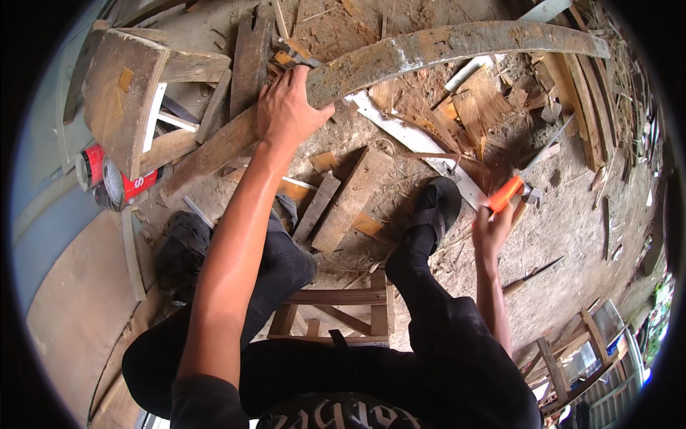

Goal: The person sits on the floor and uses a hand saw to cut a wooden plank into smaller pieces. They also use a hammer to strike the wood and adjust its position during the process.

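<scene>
Head cam looks straight down at someone sitting on a small wooden stool, black-trousered legs spread out over a dirt floor littered with offcuts. Left hand is up in the upper middle of the frame, grip wrapped over the near edge of a long weathered plank, fingers over the top, thumb underneath. That plank runs left to right across the top of the picture, bowed by the lens, its lower-left end dropping toward a pile of boards and a couple of red cans.

Right hand sits lower right of centre, grip closed on an orange-handled tool; can't make out the business end, it's lost in the wood chips. So the plank lies above and left of the tool hand, long axis crosswise, and the left hand is the one already on it. Tool and plank are well apart.
</scene>
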`<state>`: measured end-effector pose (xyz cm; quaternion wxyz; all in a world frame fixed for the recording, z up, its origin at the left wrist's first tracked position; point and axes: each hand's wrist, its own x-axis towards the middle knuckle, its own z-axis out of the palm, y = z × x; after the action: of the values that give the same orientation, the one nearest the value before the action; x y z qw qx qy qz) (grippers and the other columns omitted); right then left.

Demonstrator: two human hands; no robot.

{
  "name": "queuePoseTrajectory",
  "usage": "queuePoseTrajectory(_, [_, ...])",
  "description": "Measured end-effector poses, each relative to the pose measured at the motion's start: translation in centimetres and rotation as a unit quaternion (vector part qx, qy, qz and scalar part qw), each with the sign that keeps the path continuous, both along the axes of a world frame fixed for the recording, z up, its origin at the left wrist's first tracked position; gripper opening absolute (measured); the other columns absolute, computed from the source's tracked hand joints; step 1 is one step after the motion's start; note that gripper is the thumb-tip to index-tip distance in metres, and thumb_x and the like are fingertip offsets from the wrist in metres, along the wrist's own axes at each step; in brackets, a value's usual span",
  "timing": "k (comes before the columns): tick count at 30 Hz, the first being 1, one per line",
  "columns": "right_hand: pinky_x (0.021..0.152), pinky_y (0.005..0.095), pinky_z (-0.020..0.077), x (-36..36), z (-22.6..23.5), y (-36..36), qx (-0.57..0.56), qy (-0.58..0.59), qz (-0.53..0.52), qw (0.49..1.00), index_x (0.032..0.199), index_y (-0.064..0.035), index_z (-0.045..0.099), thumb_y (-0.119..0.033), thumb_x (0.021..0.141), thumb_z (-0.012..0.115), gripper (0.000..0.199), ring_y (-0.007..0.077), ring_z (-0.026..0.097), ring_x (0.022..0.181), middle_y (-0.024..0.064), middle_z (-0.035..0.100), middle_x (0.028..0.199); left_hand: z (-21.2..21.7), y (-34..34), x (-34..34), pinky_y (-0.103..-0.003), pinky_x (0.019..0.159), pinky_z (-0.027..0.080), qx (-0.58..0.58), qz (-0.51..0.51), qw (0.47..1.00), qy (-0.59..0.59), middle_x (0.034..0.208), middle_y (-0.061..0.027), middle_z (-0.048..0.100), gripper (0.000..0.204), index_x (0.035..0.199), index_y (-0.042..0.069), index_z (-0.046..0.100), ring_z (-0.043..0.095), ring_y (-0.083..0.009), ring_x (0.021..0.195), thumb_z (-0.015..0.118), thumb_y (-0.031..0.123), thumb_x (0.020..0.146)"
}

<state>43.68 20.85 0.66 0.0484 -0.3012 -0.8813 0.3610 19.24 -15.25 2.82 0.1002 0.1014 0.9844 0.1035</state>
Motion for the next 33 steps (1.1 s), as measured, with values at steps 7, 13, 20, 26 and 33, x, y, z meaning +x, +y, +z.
queuePoseTrajectory(7, [0.058, 0.0294, 0.0340, 3.6, 14.6, 4.5, -0.259, 0.299, -0.199, 0.897, 0.079, -0.0101, 0.046, -0.019, 0.092, 0.050, 0.016, 0.0126, 0.038, 0.058, 0.0006, 0.038, 0.066, 2.8, -1.1, -3.0, -0.043, 0.104, 0.049, 0.053, 0.022, 0.994, -0.097, 0.131, -0.0246, 0.063, 0.093, 0.143, 0.003, 0.052, 0.062, -0.0376, 0.121, 0.085, 0.040, 0.065])
queuePoseTrajectory(13, [0.048, 0.0238, 0.0231, -1.4, 20.1, 3.3, -0.395, 0.312, 0.102, 0.858, 0.076, -0.0147, 0.038, -0.037, 0.102, 0.051, 0.037, 0.0080, 0.028, 0.054, -0.0032, 0.029, 0.065, 3.3, -1.1, -3.6, -0.047, 0.106, 0.049, 0.024, 0.004, 0.989, -0.145, 0.128, -0.0234, 0.066, 0.096, 0.146, 0.004, 0.048, 0.064, -0.0378, 0.118, 0.082, 0.048, 0.068])
queuePoseTrajectory(20, [0.053, 0.0303, 0.0427, -7.8, 17.1, -9.7, -0.163, 0.129, 0.268, 0.941, 0.098, 0.0039, 0.061, -0.021, 0.094, 0.066, 0.026, 0.0153, 0.055, 0.057, 0.0073, 0.058, 0.069, 1.7, 0.4, -0.3, -0.048, 0.109, 0.044, -0.031, 0.006, 0.999, -0.044, 0.140, -0.0177, 0.057, 0.090, 0.144, 0.007, 0.048, 0.056, -0.0318, 0.129, 0.082, 0.046, 0.071])
queuePoseTrajectory(26, [0.049, 0.0319, 0.0443, -6.3, 9.3, -12.8, -0.192, 0.112, 0.254, 0.941, 0.089, -0.0018, 0.057, -0.014, 0.089, 0.074, 0.020, 0.0205, 0.056, 0.049, 0.0093, 0.056, 0.060, 0.4, 0.5, 0.9, -0.054, 0.106, 0.041, -0.010, 0.010, 0.998, 0.069, 0.135, -0.0134, 0.059, 0.078, 0.132, 0.006, 0.054, 0.056, -0.0308, 0.126, 0.086, 0.041, 0.070])
queuePoseTrajectory(33, [0.050, 0.0346, 0.0460, -4.9, 7.0, -14.7, -0.169, 0.142, 0.292, 0.931, 0.087, -0.0029, 0.057, -0.010, 0.085, 0.075, 0.019, 0.0292, 0.060, 0.052, 0.0117, 0.058, 0.065, -0.5, -0.9, 0.8, -0.050, 0.100, 0.043, 0.066, -0.029, 0.990, 0.123, 0.122, -0.0165, 0.066, 0.072, 0.124, 0.003, 0.060, 0.061, -0.0324, 0.116, 0.075, 0.054, 0.076])
